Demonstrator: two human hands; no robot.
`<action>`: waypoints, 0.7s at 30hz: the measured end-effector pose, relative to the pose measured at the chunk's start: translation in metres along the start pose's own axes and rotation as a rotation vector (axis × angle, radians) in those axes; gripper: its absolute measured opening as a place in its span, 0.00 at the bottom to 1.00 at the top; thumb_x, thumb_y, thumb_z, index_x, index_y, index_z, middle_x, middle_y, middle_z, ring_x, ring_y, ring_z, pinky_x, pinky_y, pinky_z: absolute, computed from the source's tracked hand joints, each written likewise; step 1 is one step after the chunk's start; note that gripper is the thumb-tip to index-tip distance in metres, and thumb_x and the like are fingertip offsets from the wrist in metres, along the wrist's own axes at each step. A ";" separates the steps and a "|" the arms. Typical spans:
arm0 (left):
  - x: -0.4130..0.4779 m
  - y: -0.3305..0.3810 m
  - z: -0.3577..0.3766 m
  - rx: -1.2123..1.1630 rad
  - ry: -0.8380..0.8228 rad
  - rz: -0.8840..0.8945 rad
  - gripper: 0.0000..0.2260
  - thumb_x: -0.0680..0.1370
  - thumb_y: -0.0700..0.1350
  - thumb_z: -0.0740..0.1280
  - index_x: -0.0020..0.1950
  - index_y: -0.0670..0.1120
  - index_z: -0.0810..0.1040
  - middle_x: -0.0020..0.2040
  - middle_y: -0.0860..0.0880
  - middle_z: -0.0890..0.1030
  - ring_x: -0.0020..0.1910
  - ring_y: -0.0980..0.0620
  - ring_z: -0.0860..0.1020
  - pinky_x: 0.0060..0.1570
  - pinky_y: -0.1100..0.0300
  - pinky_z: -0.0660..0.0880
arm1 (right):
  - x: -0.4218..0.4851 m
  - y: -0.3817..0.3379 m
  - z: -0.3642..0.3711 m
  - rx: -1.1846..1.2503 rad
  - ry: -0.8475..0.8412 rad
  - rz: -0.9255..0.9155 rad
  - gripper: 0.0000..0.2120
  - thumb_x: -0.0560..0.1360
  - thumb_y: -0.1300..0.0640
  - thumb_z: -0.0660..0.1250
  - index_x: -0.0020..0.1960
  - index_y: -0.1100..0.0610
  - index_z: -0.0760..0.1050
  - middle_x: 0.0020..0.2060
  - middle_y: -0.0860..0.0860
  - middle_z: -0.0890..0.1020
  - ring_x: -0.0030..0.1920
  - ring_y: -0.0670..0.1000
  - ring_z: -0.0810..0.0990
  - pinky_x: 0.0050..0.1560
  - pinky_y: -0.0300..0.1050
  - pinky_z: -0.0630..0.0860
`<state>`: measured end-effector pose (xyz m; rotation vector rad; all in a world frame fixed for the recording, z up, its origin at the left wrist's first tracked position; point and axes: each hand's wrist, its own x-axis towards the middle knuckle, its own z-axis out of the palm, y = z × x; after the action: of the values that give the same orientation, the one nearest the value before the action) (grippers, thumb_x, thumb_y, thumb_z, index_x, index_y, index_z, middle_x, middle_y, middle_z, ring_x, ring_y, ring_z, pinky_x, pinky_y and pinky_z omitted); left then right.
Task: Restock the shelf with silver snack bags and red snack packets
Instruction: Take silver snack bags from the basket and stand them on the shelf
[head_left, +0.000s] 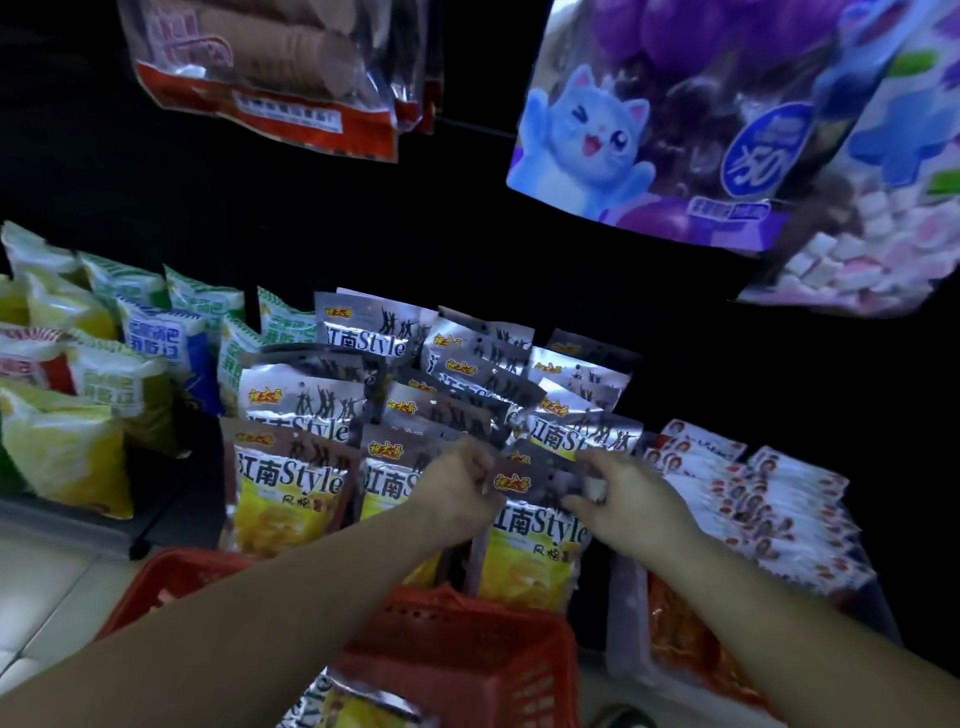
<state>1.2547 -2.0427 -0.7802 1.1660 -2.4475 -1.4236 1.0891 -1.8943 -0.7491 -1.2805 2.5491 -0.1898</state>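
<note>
Head view: we record the left hand (460, 486) and right hand (631, 499) each pinching a top corner of one silver foil snack bag (540, 530). It is held upright before the shelved silver rows, near a red plastic basket (467, 649). Flat red-and-white snack packets (753, 499) lie just right.

Left hand (457, 486) and right hand (631, 493) close together, each in pinch grip

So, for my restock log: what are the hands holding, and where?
One silver snack bag, by its top edge: left hand at the left corner, right hand at the right.
</note>
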 end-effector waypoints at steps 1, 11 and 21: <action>0.001 0.002 0.003 -0.021 0.025 -0.003 0.09 0.77 0.41 0.71 0.51 0.50 0.73 0.43 0.49 0.80 0.41 0.52 0.79 0.40 0.59 0.76 | 0.002 0.000 0.002 0.026 -0.017 0.006 0.22 0.78 0.42 0.70 0.70 0.45 0.74 0.62 0.48 0.78 0.60 0.52 0.78 0.53 0.48 0.76; -0.023 0.032 -0.022 -0.441 -0.092 0.087 0.06 0.79 0.41 0.73 0.52 0.43 0.78 0.38 0.52 0.77 0.36 0.59 0.76 0.38 0.69 0.74 | -0.019 -0.006 -0.046 0.250 0.027 -0.082 0.08 0.78 0.52 0.71 0.42 0.46 0.74 0.41 0.44 0.80 0.43 0.46 0.79 0.46 0.51 0.79; -0.160 0.078 -0.096 -0.474 0.230 0.246 0.16 0.78 0.38 0.74 0.41 0.47 0.67 0.32 0.44 0.69 0.30 0.50 0.70 0.33 0.57 0.70 | -0.121 -0.083 -0.145 0.762 0.330 -0.227 0.16 0.73 0.64 0.77 0.37 0.53 0.71 0.31 0.43 0.74 0.31 0.41 0.71 0.38 0.32 0.70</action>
<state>1.3631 -1.9855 -0.6191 0.8367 -1.8780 -1.5696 1.1767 -1.8482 -0.5680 -1.2620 2.1677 -1.3609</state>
